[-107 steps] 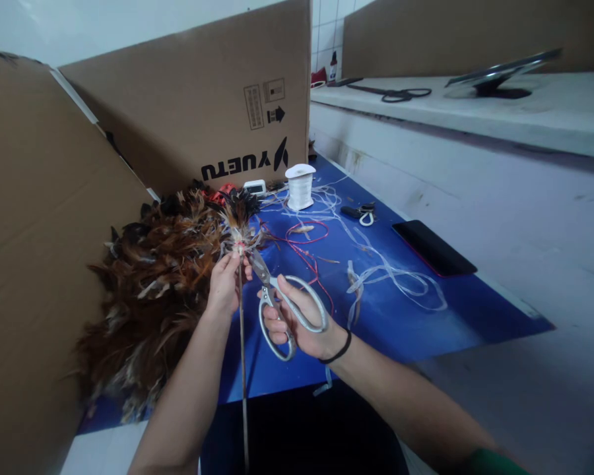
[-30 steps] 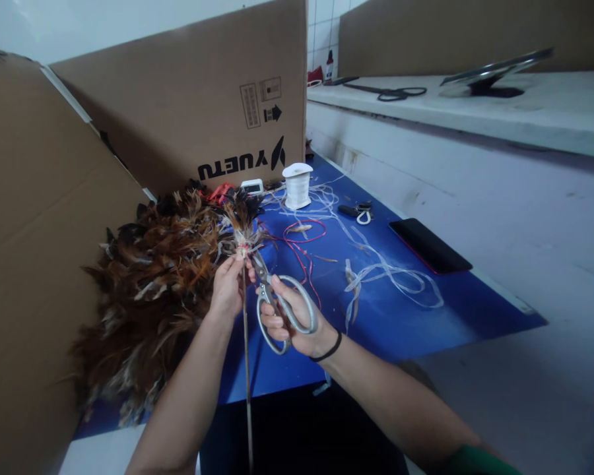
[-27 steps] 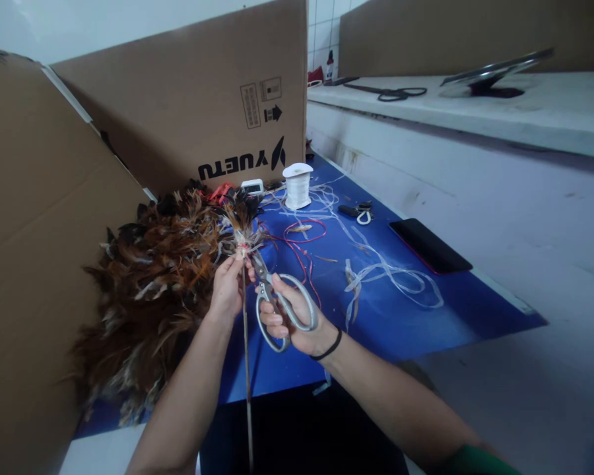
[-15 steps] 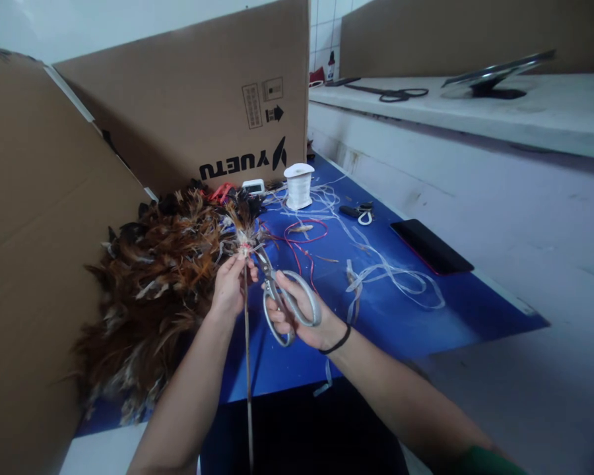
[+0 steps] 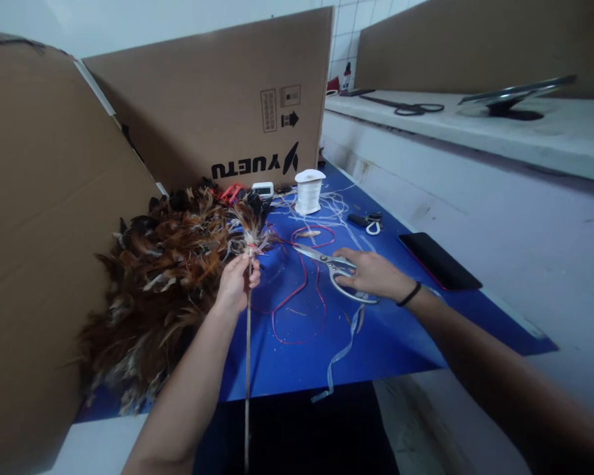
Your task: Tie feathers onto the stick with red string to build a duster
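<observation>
My left hand (image 5: 233, 285) is closed around a thin stick (image 5: 248, 376), just below the tuft of feathers (image 5: 251, 221) bound to its upper end. Red and clear ties show at the binding. The stick's lower end runs down past the table edge. Over to the right, my right hand (image 5: 379, 274) has its fingers on the handles of silver scissors (image 5: 321, 256), low over the blue table. Their blades point left toward the feathers. A red cord (image 5: 297, 342) loops across the table between both hands.
A large heap of brown feathers (image 5: 173, 264) covers the left side, against cardboard walls (image 5: 188, 99). Behind are a white spool (image 5: 307, 194) and a small white device (image 5: 263, 190). A black-handled tool (image 5: 359, 220) and a dark tablet (image 5: 440, 260) lie at right. Clear ribbon (image 5: 344, 353) trails forward.
My right hand has moved the scissors away from the binding, right and down to the table. The left hand still grips the stick. The red cord now lies in wider loops; the view has shifted slightly.
</observation>
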`<state>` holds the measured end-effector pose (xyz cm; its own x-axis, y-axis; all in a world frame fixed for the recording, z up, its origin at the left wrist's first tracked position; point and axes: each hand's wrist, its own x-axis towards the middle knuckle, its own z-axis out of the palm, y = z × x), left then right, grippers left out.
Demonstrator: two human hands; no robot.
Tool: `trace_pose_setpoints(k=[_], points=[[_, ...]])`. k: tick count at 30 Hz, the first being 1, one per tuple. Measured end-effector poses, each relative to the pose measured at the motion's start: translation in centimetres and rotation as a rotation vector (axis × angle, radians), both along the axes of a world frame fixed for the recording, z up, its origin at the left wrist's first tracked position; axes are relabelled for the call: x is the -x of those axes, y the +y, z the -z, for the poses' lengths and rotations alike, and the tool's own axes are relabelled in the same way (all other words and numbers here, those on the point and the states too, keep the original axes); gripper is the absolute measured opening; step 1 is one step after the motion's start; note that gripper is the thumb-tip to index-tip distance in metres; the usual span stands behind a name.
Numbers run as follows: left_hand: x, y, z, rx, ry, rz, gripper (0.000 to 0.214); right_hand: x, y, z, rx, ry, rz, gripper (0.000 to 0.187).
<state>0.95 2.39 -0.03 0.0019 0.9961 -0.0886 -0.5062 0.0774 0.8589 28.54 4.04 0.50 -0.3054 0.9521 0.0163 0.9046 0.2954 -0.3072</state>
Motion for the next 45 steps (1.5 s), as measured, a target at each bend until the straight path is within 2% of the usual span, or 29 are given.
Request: trace_pose_setpoints(k=[4,9,13,17,18,20,21,23,24,26,29,32,35,39,45], points=[[0.0,0.1,0.2,0.019,-0.013,0.011,0.030,-2.7,2.3,0.9,-0.046,-0.100,-0.059,0.048],[-0.1,0.1,0.3,0.021,0.009,-0.001,0.030,-4.0,3.6,2.0,-0.079,-0.141,-0.111,0.047],[-0.3,0.0,0.3,0.026,0.050,-0.029,0.029,-3.9,3.4,2.0,-0.083,-0.245,-0.101,0.048],[-0.7,-0.1,0.6,0.027,0.082,-0.031,0.027,-1.9,1.9,0.6,-0.146,-0.299,-0.047,0.037],[-0.9,-0.1,0.7,0.026,0.093,-0.024,0.027,-1.0,1.4,0.2,-0.188,-0.243,-0.035,0.032],[-1.1,-0.1,1.2,0.024,0.113,-0.011,0.027,1.5,0.6,-0.2,-0.245,0.057,-0.058,0.029],[-1.2,0.0,1.5,0.025,0.126,-0.004,0.027,3.0,0.4,-0.2,-0.215,0.262,-0.083,0.029],[-1.4,0.1,2.1,0.036,0.155,0.005,0.027,6.0,0.3,0.3,-0.046,0.668,-0.081,0.027],[-1.5,0.1,2.4,0.044,0.170,0.009,0.027,7.5,0.5,0.7,0.041,0.816,-0.051,0.028],[-1.7,0.3,3.0,0.060,0.195,0.023,0.027,9.9,1.0,1.8,0.107,0.989,0.008,0.026],[-1.8,0.5,3.6,0.070,0.217,0.022,0.029,12.0,1.7,3.4,0.164,1.139,0.071,0.012],[-1.9,0.6,3.8,0.068,0.242,-0.012,0.038,12.4,1.7,4.5,0.227,1.184,0.072,0.005],[-2.1,0.6,4.0,0.032,0.273,-0.041,0.041,12.4,1.1,4.8,0.317,1.256,0.109,0.016],[-2.4,0.6,4.3,-0.044,0.321,-0.086,0.033,13.0,0.5,4.6,0.420,1.348,0.134,0.035],[-2.6,0.7,4.1,-0.103,0.315,-0.170,0.026,13.6,0.5,4.3,0.476,1.461,0.094,0.035]])
